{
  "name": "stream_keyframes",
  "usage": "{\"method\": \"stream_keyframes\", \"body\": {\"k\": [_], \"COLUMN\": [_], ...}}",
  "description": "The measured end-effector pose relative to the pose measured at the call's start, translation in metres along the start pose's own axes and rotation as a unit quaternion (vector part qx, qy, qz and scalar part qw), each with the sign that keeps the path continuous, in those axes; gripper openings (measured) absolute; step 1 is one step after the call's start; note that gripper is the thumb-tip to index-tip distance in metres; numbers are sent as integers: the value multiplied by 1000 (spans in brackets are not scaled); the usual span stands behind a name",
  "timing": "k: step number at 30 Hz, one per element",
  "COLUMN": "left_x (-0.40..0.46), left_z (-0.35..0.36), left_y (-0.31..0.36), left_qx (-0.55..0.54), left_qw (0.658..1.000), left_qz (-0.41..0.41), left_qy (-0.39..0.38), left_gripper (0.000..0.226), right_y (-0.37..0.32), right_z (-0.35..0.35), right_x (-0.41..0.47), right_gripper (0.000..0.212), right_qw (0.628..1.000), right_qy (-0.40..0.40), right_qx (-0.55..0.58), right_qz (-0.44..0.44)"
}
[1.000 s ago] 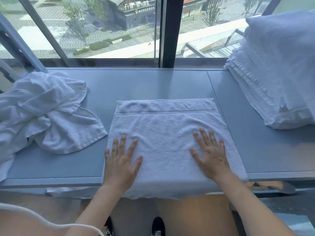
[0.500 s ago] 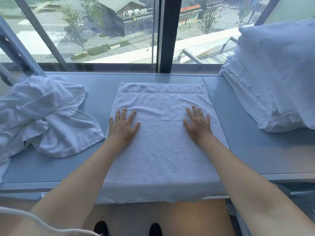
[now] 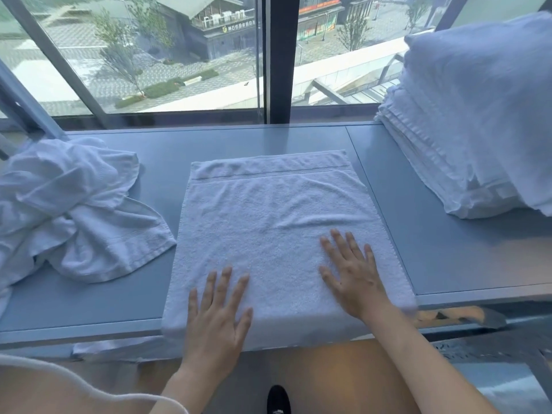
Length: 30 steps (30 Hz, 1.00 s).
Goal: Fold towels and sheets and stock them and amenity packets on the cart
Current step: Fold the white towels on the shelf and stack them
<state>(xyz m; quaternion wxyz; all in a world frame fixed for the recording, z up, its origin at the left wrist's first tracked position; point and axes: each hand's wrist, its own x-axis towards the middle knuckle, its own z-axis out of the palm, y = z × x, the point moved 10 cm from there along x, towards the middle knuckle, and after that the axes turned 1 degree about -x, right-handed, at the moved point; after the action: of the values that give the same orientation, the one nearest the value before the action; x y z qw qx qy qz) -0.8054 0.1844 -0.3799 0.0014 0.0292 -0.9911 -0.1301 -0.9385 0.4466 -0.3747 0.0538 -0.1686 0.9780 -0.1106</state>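
Note:
A white towel (image 3: pixel 268 216) lies flat on the grey ledge (image 3: pixel 442 249), its near end hanging over the front edge. My left hand (image 3: pixel 219 312) rests palm down on the towel's near left part, fingers straight and spread. My right hand (image 3: pixel 352 271) lies flat on the near right part, fingers spread too. A crease runs across the towel ahead of my right hand.
A heap of crumpled white towels (image 3: pixel 65 210) sits on the ledge at the left. A tall stack of folded white linen (image 3: pixel 472 121) stands at the right. A window (image 3: pixel 149 55) closes off the back. A white cord (image 3: pixel 89 386) crosses the lower left.
Both hands have slid back toward me along the towel, from its middle to its near end. The towel lies in the same place, with a new crease across it.

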Motion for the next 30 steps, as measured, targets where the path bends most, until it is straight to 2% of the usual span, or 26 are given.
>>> {"method": "stream_keyframes", "body": {"k": [8,15,20,23,26,30], "left_x": [41,96,108,108,108,107], "left_z": [-1,-8,-8,-7,-8,-8], "left_y": [-10,-16,-17,-17,-17,-16], "left_qx": [5,-6,-9,-8,5,2], "left_qw": [999,999,999,1000,1000,1000], "left_qz": [-9,-12,-13,-13,-16,-16], "left_qy": [-31,-34,-32,-24,-14,-16], "left_gripper": [64,63,62,63,64,64], "right_y": [5,8,4,-27,-80,-84], "right_z": [-3,-14,-23,-27,-11,11], "right_x": [33,86,92,71,35,3], "right_gripper": [66,66,65,63,62,60], "right_qw": [1000,1000,1000,999,991,992], "right_qy": [7,7,11,35,12,-18], "right_qx": [-1,-3,1,19,56,23], "right_qz": [11,18,16,-31,-122,-125]}}
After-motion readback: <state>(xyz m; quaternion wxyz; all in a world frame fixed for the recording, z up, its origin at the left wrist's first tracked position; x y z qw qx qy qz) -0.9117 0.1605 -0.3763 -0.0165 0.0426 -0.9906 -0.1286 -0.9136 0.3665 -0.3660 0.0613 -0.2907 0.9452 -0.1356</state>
